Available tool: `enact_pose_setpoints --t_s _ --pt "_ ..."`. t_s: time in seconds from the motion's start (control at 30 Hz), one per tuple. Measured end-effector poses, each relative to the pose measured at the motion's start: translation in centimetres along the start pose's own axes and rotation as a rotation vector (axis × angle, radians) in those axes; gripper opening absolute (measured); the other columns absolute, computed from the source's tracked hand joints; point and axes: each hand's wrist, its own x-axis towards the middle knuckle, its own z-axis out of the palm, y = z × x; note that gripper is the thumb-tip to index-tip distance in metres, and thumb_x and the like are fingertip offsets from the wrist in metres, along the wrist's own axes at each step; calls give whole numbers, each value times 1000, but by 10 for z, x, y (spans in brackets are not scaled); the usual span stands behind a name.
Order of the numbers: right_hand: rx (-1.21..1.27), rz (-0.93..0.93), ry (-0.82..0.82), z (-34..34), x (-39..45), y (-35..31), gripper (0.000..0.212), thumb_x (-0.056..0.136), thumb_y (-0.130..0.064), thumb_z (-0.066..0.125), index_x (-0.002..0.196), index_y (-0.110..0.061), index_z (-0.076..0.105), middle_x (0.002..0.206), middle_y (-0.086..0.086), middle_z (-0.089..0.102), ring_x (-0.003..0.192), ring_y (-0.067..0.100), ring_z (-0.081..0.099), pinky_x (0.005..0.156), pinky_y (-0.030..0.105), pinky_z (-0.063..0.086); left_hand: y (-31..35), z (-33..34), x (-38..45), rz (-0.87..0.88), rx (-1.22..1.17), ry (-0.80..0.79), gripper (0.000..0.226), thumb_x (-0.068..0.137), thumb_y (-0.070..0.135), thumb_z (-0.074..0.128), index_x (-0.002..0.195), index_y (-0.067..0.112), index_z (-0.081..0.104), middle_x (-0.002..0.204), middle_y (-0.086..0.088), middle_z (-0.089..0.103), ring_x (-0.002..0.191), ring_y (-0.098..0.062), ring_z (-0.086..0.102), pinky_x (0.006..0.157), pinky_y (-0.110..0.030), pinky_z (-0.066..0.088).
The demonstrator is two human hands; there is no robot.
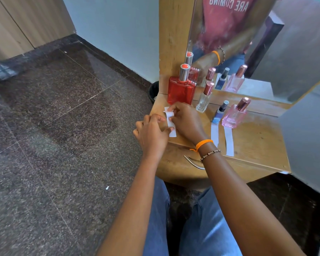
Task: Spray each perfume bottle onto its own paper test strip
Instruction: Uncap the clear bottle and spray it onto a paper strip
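**Both hands worked a curled paper strip in front of the red bottle**

Head view. The left hand (151, 133) and the right hand (187, 121) met at the near-left corner of the wooden bench (257, 141), just in front of the red bottle (181, 89). Between them was a white paper strip (171, 126), its upper end curled over. The left grip was closed in a pinch, thumb and forefinger on the strip's left edge; the right grip was likewise curled, its fingertips nipping the strip near the curl at its top. Neither hand had hold of a bottle.

From the hands, the red bottle stood at twelve o'clock, just beside the right knuckles and capped. The small clear bottle (204, 97) stood at about one o'clock, and the blue bottle (220, 112) and the pink bottle (235, 113) at roughly three o'clock, near each other. Each of those last two had a flat strip in front of it: the strip under the blue bottle (215, 133) and the strip under the pink bottle (229, 142). A mirror (257, 43) behind the bench doubled the bottles.

The step in hand looked like flattening or separating this strip so it could lie before the red bottle. Done well, it would want a light pinch at the ends, the curl smoothed away from the bottle and the strip laid straight, apart from its neighbours, so that the scents stayed separate.
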Motion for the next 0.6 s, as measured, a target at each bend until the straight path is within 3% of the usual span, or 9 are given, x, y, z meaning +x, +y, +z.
enact_pose_setpoints --t_s 0.1,0.3,0.6 --pt "166 84 26 1 -1 -3 24 75 -4 72 93 -17 63 81 -4 59 80 15 58 75 36 50 1 0 1 -3 19 -18 34 76 40 72 106 28 60 121 4 54 115 -24 38 84 -32 19" --pt "278 211 158 2 1 -8 29 70 -5 78 82 -20 57 67 -12 57 69 11 57 60 21 43 1 -1 1 -12 31 -35 35 77 39 71 108 28 61 124 2 52 118 -25 37 82 -32 16" --pt "218 167 184 6 -4 -6 18 75 -4 73 74 -18 61 77 -3 64 75 13 58 64 26 45 2 -3 1 -16 24 -46 39 77 40 71 112 31 58 123 4 52 117 -24 38 83 -32 17"
